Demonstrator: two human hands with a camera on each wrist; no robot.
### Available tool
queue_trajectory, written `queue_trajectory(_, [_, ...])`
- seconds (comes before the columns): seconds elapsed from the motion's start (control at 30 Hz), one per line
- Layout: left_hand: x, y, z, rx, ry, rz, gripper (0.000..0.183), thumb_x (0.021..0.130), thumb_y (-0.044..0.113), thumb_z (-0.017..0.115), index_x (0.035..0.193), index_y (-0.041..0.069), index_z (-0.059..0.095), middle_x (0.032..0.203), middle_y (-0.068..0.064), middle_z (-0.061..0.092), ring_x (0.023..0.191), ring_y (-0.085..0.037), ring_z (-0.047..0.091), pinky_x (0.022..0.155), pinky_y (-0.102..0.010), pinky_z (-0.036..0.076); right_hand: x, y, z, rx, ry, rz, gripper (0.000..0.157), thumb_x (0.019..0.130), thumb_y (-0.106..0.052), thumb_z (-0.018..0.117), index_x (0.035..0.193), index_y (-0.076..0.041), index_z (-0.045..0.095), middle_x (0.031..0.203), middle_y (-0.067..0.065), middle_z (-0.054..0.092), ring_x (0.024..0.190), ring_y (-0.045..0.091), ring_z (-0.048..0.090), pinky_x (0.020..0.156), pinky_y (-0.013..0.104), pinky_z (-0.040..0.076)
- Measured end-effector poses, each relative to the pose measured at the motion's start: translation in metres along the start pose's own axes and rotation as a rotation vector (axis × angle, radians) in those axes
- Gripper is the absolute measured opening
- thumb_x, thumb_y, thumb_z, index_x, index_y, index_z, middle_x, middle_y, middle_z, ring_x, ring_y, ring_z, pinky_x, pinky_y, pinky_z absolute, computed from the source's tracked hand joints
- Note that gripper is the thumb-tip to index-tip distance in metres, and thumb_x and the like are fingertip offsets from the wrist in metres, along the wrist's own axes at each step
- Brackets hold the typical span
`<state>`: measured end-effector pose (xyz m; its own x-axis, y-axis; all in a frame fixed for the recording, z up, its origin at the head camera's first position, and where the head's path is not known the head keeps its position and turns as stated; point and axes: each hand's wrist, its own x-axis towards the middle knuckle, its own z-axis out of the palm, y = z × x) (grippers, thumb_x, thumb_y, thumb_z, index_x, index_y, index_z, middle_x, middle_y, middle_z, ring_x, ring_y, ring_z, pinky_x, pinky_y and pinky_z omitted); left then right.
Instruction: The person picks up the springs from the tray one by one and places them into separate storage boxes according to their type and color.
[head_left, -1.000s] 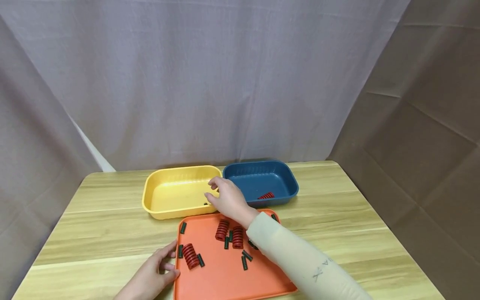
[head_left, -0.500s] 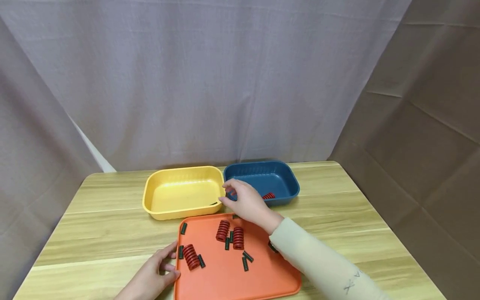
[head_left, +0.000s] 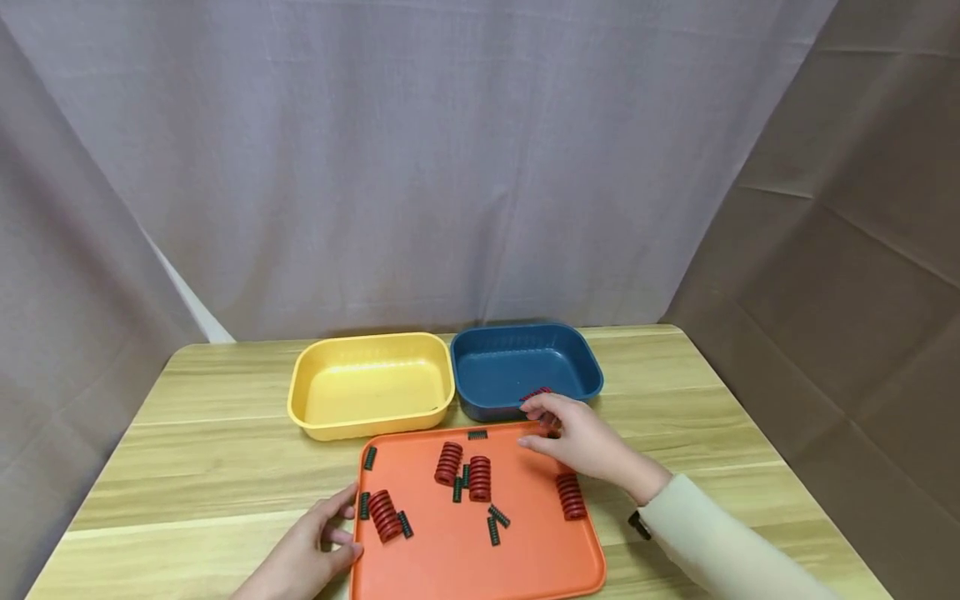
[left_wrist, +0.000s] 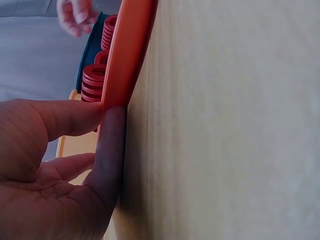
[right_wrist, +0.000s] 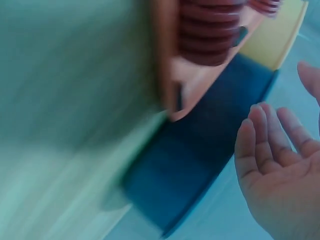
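Observation:
My left hand (head_left: 307, 546) holds the left rim of the orange tray (head_left: 420, 575); in the left wrist view its fingers (left_wrist: 110, 150) lie against the tray's side and edge. My right hand (head_left: 588, 442) hovers over the tray's back right corner, its fingers relaxed with nothing between them in the right wrist view. On the tray lie thick red springs, among them one at the left (head_left: 385, 517), one in the middle (head_left: 480, 479) and one at the right (head_left: 571, 497). Several small dark green springs (head_left: 492, 531) are scattered between them.
Behind the tray, a yellow bin (head_left: 295, 412) and a blue bin (head_left: 596, 367) stand side by side. A red spring (head_left: 536, 392) lies in the blue bin, partly hidden. Grey curtains (head_left: 450, 167) enclose the wooden table (head_left: 187, 467).
My right hand has drawn back from the yellow bin's right end, moving right and toward me over the tray's corner. A small dark spring has dropped into the yellow bin. My left hand stays put.

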<state>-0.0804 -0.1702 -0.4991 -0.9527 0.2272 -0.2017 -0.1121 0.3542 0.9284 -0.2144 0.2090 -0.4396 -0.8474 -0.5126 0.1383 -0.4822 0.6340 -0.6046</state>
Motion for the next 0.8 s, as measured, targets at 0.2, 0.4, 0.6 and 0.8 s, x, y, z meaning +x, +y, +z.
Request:
queue_trajectory(0.2, [0.0, -0.001, 0.0, -0.001, -0.001, 0.004, 0.08, 0.081, 0.004, 0.076, 0.146, -0.009, 0.03, 0.118, -0.014, 0.049, 0.089, -0.021, 0.057, 0.071, -0.025, 0.049, -0.017, 0.026, -0.006, -0.013, -0.06, 0.076, 0.045, 0.083, -0.033, 0.077, 0.12, -0.012, 0.061, 0.106, 0.002, 0.062, 0.09, 0.02, 0.056, 0.079, 0.04, 0.049])
queue_trajectory(0.4, [-0.001, 0.001, 0.0, -0.001, 0.008, 0.018, 0.079, 0.081, 0.002, 0.075, 0.145, -0.01, 0.03, 0.118, -0.015, 0.049, 0.089, -0.021, 0.058, 0.071, -0.024, 0.049, -0.021, 0.039, -0.005, -0.05, -0.056, 0.135, 0.041, 0.083, -0.027, 0.078, 0.119, -0.015, 0.063, 0.11, -0.004, 0.062, 0.097, 0.017, 0.056, 0.087, 0.041, 0.046])
queue_trajectory(0.6, [-0.001, 0.001, 0.0, 0.005, 0.005, 0.008, 0.079, 0.081, 0.003, 0.076, 0.145, -0.01, 0.03, 0.118, -0.014, 0.049, 0.089, -0.021, 0.058, 0.071, -0.024, 0.049, -0.019, 0.043, -0.002, -0.119, -0.067, 0.089, 0.037, 0.085, -0.021, 0.076, 0.119, -0.013, 0.064, 0.113, -0.003, 0.064, 0.104, 0.018, 0.057, 0.09, 0.042, 0.047])
queue_trajectory(0.8, [-0.001, 0.0, 0.0, 0.007, 0.004, 0.009, 0.079, 0.082, 0.003, 0.075, 0.146, -0.009, 0.03, 0.118, -0.014, 0.049, 0.09, -0.021, 0.058, 0.071, -0.025, 0.05, -0.019, 0.045, 0.0, -0.151, -0.072, 0.076, 0.035, 0.085, -0.016, 0.075, 0.118, -0.013, 0.065, 0.114, -0.002, 0.064, 0.105, 0.019, 0.056, 0.09, 0.041, 0.047])
